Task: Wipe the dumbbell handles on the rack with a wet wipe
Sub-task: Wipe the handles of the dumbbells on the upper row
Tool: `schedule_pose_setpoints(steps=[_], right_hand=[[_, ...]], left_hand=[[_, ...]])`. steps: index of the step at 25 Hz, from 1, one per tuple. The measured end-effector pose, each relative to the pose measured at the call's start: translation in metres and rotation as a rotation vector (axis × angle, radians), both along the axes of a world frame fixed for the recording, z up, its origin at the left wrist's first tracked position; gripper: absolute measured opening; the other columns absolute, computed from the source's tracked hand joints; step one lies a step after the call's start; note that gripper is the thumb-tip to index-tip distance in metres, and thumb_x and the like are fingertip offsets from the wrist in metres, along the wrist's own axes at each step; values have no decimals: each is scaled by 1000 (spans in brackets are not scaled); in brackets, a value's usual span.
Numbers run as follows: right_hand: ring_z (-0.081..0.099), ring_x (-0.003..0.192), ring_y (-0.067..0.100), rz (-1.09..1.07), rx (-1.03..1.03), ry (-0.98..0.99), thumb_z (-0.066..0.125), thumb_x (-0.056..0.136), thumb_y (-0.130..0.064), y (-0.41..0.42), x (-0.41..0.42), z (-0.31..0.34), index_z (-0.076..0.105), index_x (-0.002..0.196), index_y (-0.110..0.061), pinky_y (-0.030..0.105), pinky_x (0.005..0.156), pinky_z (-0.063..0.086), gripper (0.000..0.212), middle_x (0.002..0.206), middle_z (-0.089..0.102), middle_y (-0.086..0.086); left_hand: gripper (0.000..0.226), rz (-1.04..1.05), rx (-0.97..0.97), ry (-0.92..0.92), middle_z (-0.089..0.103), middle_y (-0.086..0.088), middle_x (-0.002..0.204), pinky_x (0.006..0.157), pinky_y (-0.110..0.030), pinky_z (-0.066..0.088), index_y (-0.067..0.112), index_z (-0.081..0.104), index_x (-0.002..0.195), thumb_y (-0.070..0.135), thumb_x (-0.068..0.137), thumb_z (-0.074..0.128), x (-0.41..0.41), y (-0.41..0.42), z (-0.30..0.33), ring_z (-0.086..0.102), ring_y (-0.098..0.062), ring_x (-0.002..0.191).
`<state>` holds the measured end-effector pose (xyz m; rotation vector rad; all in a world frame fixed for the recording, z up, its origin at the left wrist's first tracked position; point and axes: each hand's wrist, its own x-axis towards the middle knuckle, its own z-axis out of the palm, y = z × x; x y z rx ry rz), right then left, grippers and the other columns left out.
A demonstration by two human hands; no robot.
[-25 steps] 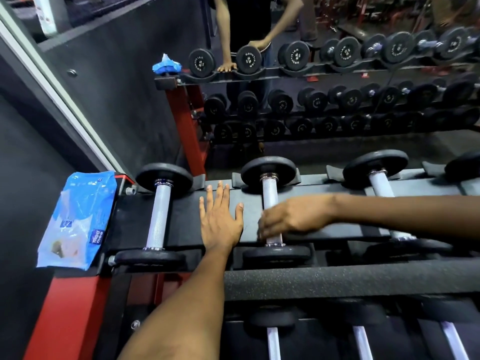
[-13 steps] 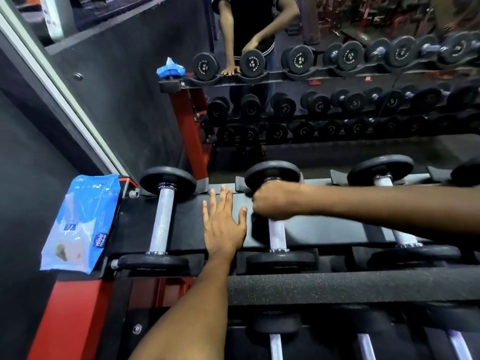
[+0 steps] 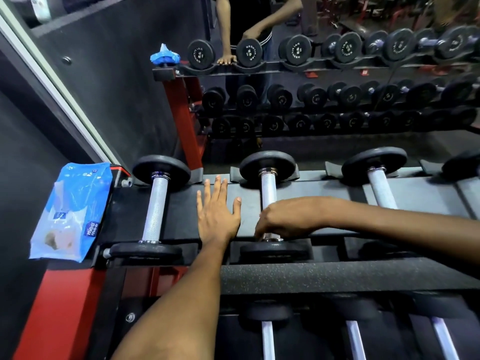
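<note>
My right hand (image 3: 284, 216) curls round the near end of the middle dumbbell's handle (image 3: 268, 188) on the rack's (image 3: 363, 189) top tier; the wipe itself is hidden. My left hand (image 3: 217, 216) lies flat and open on the rack beside it. At the rack's left end lies a blue wipes pack (image 3: 71, 211) (label reads "mee mee").

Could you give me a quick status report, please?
Left hand flat on rack. Right hand curled round second dumbbell's handle, near end; wipe not visible. Nothing in the way.
</note>
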<state>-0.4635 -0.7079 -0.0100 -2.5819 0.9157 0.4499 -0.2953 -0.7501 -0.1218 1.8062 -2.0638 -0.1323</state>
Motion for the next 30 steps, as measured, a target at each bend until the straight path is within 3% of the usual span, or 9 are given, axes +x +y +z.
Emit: schedule_pose_setpoints(steps=[2, 6, 9, 12, 14, 17, 22, 26, 30], right_hand=[[57, 118, 13, -79, 41, -241, 47, 91, -4, 18, -28, 5, 64, 115, -16, 28, 102, 43, 32, 120, 66, 0], [65, 101, 14, -423, -66, -222, 51, 92, -3, 33, -76, -9, 68, 110, -11, 27, 92, 48, 26, 107, 70, 1], [64, 81, 22, -1229, 137, -830, 39, 92, 9, 20, -75, -25, 65, 103, -1, 32, 78, 57, 30, 101, 64, 16], [61, 77, 22, -1573, 508, -1312, 31, 91, 14, -7, -49, -21, 60, 87, 4, 25, 64, 57, 31, 100, 61, 23], [54, 66, 18, -1608, 610, -1394, 35, 90, 10, -16, -27, -7, 55, 76, -4, 27, 55, 54, 29, 82, 57, 15], [35, 56, 10, -1528, 578, -1209, 48, 88, -1, -20, 0, 0, 47, 66, -16, 23, 54, 33, 27, 64, 40, 1], [39, 46, 10, -1636, 666, -1314, 45, 87, 2, -27, 2, 0, 49, 68, -11, 19, 47, 33, 23, 55, 47, 2], [50, 80, 16, -1587, 583, -1298, 53, 84, 1, -31, 13, 0, 55, 89, -8, 25, 72, 37, 11, 86, 55, 7], [40, 37, 9, -1696, 681, -1418, 44, 85, 5, -33, 3, 11, 45, 77, -9, 24, 54, 32, 17, 42, 40, 0]], left_hand=[[63, -3, -9, 9, 14, 5, 162, 121, -36, -7, 21, 20, 155, 48, 100, 32, 0, -1, 0, -2, -15, 150], [62, 0, -12, 13, 13, 5, 162, 121, -36, -8, 22, 18, 155, 48, 100, 33, 0, 0, -1, -3, -14, 150], [63, 1, -11, 9, 12, 6, 162, 121, -35, -9, 22, 19, 155, 51, 99, 26, 0, 1, -1, -4, -14, 150], [69, 2, -23, 7, 13, 7, 162, 121, -34, -9, 23, 19, 155, 54, 93, 18, 0, 1, -1, -3, -14, 150], [72, 3, -24, 5, 12, 8, 162, 121, -34, -9, 23, 19, 154, 57, 91, 13, -1, 2, -2, -4, -13, 150], [76, 5, -22, 2, 10, 8, 162, 120, -33, -11, 24, 17, 155, 58, 88, 7, -1, -1, -2, -6, -12, 150], [73, 14, -16, 0, 9, 9, 162, 120, -33, -12, 24, 16, 155, 57, 90, 12, -1, 0, -3, -6, -12, 150], [71, 11, -24, -5, 10, 8, 162, 120, -32, -12, 24, 18, 155, 56, 92, 16, -1, -2, -3, -5, -13, 150], [70, 10, -15, 7, 9, 9, 162, 120, -33, -12, 24, 17, 155, 54, 92, 18, 1, 2, -1, -6, -12, 150]])
